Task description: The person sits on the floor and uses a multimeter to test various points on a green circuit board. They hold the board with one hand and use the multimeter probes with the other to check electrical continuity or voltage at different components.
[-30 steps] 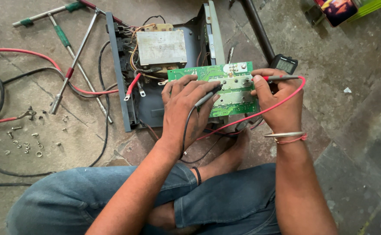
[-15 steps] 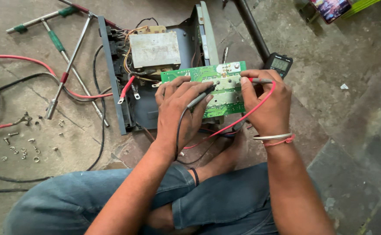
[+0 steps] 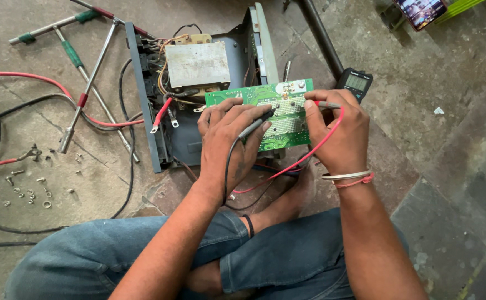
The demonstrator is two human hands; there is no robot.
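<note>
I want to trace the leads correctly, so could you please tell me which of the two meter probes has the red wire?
The probe in the right hand, its red lead looping beneath the green circuit board; the left hand holds the black-wired probe.

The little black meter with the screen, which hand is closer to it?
Right. The right hand sits just below the meter; the left hand is farther off, across the green board.

Counting the things on the floor
Lying here: one circuit board [image 3: 273, 114], one meter [image 3: 354, 83], two probes [image 3: 254, 128] [image 3: 326, 104], one phone [image 3: 419, 11].
</note>
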